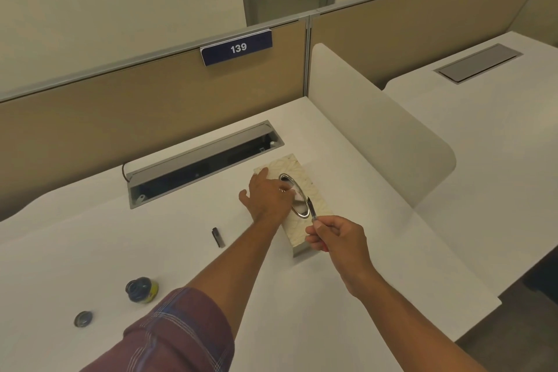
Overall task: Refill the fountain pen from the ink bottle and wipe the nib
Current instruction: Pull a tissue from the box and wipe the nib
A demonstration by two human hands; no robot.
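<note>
My right hand [335,237] holds the fountain pen [312,208] with its nib pointing up and away, just over the tissue box [294,229]. My left hand [268,195] rests on top of the box, its fingers at the oval metal-rimmed opening and touching the white tissue [297,196] there. The open ink bottle [141,289] stands on the desk at the lower left. Its round cap [83,318] lies further left. The black pen cap [218,237] lies on the desk left of the box.
A cable tray [199,164] with its lid raised is sunk into the white desk [90,251] behind the box. A rounded white divider [383,130] stands to the right. A tan partition with a "139" sign [237,48] runs along the back.
</note>
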